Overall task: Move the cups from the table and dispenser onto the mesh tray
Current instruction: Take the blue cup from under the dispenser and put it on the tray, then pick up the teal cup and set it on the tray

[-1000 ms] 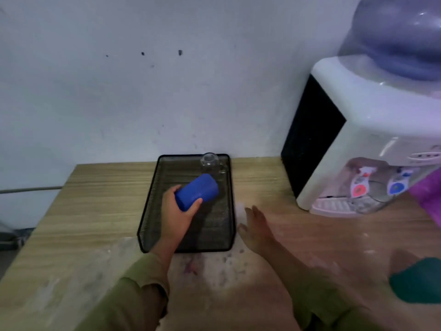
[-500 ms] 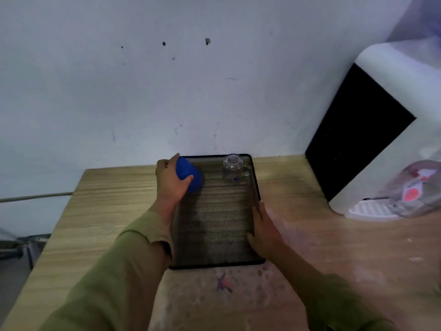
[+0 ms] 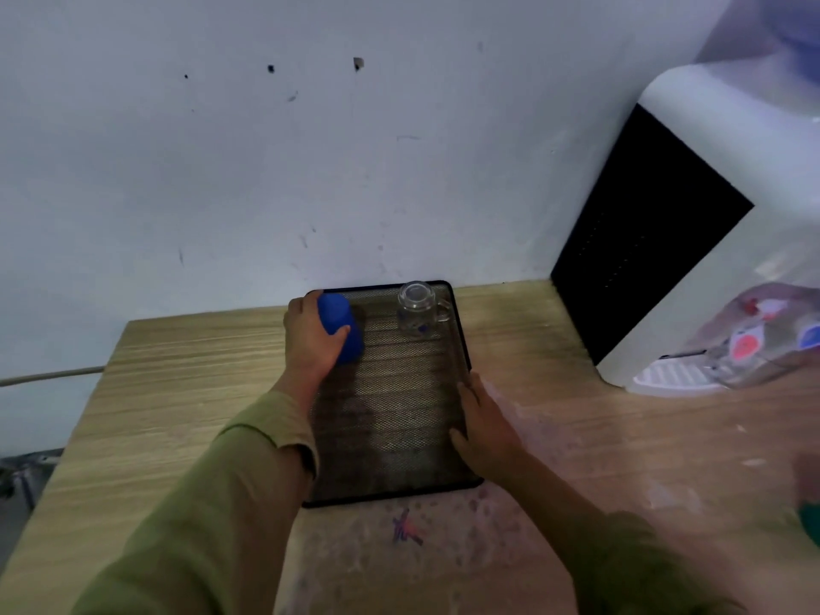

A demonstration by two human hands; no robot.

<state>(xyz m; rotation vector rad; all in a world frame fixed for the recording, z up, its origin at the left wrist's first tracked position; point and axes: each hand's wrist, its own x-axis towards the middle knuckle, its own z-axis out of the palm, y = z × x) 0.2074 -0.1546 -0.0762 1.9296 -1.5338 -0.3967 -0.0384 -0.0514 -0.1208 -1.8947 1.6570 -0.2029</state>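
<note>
A black mesh tray (image 3: 390, 441) lies on the wooden table against the wall. My left hand (image 3: 308, 344) is wrapped around a blue cup (image 3: 341, 327), which is upside down in the tray's far left corner. A clear glass mug (image 3: 417, 309) stands upside down in the far right corner. My right hand (image 3: 486, 426) rests flat on the tray's right rim, fingers apart, holding nothing. Another clear cup (image 3: 754, 344) sits under the taps of the water dispenser (image 3: 692, 241) at the right.
The white dispenser with a black side panel fills the right side, its drip tray (image 3: 670, 377) on the table. A wall runs right behind the tray. A cable (image 3: 49, 375) hangs past the table's left edge. A teal object (image 3: 810, 521) shows at the right edge.
My left hand carried the blue cup from the tray's middle to its far left corner and turned it upside down. My right hand moved from the table onto the tray's right rim.
</note>
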